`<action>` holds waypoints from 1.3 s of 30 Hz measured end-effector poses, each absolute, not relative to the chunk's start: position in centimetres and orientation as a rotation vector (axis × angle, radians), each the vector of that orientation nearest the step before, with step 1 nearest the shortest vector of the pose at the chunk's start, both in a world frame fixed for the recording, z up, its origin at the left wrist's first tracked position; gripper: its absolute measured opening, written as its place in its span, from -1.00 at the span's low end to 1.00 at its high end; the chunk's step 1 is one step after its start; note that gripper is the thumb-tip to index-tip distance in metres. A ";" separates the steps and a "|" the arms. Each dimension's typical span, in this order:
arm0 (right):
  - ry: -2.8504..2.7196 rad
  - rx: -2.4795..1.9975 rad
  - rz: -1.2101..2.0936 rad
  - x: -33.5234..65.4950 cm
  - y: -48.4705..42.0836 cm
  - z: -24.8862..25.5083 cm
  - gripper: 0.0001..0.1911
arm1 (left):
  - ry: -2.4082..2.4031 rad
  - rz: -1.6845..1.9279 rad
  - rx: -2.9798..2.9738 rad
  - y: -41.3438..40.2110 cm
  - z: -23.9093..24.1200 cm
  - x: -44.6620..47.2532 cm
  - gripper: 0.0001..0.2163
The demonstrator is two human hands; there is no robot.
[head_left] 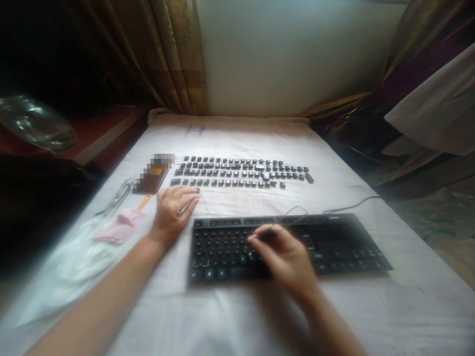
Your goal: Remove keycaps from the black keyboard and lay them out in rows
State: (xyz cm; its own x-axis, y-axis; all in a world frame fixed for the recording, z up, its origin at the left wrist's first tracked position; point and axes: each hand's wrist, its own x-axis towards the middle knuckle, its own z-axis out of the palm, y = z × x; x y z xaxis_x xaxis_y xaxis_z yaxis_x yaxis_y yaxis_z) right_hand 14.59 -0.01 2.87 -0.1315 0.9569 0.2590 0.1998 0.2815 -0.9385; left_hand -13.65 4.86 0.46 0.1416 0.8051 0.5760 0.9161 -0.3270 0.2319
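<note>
Right hand [285, 253] closed on a wire-looped tool [267, 234] over the rectangular black plastic keyboard [341, 243]; left hand [173, 210] at a blocky keycap [198, 191] on white cloth [241, 134], its grip unclear.

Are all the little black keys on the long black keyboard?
No, many small black plastic keys lie in rows on the white cloth beyond the long black keyboard.

Looks forward and down from the person's head, close above the left hand [172, 210], right hand [287, 257] and keyboard [341, 242]. Faces across a white sheet [411, 311] toward the pale wall [282, 69] at the far end, catching a curtain [181, 59] at left.
</note>
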 end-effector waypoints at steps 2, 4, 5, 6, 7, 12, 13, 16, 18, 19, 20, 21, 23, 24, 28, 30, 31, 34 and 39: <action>-1.649 -1.087 0.987 14.8 0.0 3.2 -0.95 | -1.702 -0.944 -2.341 3.4 0.5 -13.1 -0.75; -1.720 -1.077 1.004 14.9 0.1 3.4 -0.97 | -1.724 -0.973 -2.396 2.1 0.4 -12.7 -0.74; -1.748 -1.071 1.008 15.0 0.1 3.4 -0.98 | -1.741 -0.986 -2.417 1.6 0.3 -12.6 -0.73; -1.770 -1.064 1.008 15.0 0.1 3.4 -0.99 | -1.761 -1.006 -2.427 1.1 0.2 -12.5 -0.73; -1.787 -1.059 1.003 15.0 0.1 3.3 -0.99 | -1.781 -1.024 -2.434 0.7 0.1 -12.5 -0.73; -1.842 -1.068 0.974 15.1 0.1 2.9 -0.99 | -1.867 -1.083 -2.414 -0.5 -0.3 -12.5 -0.74; -1.850 -1.070 0.971 15.1 0.1 2.9 -0.99 | -1.882 -1.086 -2.405 -0.5 -0.3 -12.5 -0.74; -1.884 -1.051 0.963 15.2 0.1 2.9 -0.99 | -1.924 -1.087 -2.388 -0.5 -0.4 -12.5 -0.74; -1.917 -1.018 0.953 15.2 0.1 2.9 -0.97 | -1.937 -1.075 -2.398 -0.5 -0.4 -12.5 -0.74; -1.936 -0.996 0.946 15.2 0.1 2.9 -0.95 | -1.941 -1.068 -2.404 -0.4 -0.3 -12.5 -0.74; -1.954 -0.975 0.937 15.2 0.1 2.9 -0.94 | -1.944 -1.061 -2.409 -0.4 -0.3 -12.5 -0.74; -1.969 -0.958 0.927 15.2 0.1 2.9 -0.93 | -1.946 -1.057 -2.411 -0.4 -0.2 -12.4 -0.74; -1.993 -0.923 0.896 15.2 0.2 2.9 -0.92 | -1.952 -1.055 -2.415 -0.4 -0.1 -12.4 -0.75; -2.005 -0.906 0.879 15.2 0.2 2.9 -0.91 | -1.956 -1.053 -2.416 -0.4 -0.1 -12.4 -0.75; -2.071 -0.835 0.804 15.3 0.3 2.5 -0.91 | -1.972 -1.040 -2.402 -0.4 -0.1 -12.4 -0.74; -2.114 -0.806 0.761 15.3 0.3 2.2 -0.91 | -1.976 -1.031 -2.400 -0.4 -0.1 -12.3 -0.74; -2.132 -0.796 0.733 15.3 0.3 2.0 -0.90 | -1.975 -1.025 -2.402 -0.4 -0.1 -12.3 -0.74; -2.166 -0.786 0.652 15.1 0.2 1.7 -0.87 | -1.962 -1.020 -2.399 -0.4 -0.2 -12.3 -0.74; -2.250 -0.793 0.522 14.7 0.0 1.8 -0.82 | -1.942 -1.001 -2.401 -0.4 -0.1 -12.3 -0.73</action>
State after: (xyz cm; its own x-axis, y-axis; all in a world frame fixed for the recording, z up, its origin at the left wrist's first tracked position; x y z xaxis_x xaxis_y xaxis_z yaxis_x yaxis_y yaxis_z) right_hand 14.65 -0.01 1.81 -0.5795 0.6656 0.4704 0.3903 0.7333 -0.5568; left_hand -12.32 -0.41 -0.13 0.0964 0.9148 0.3922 0.8502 -0.2806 0.4455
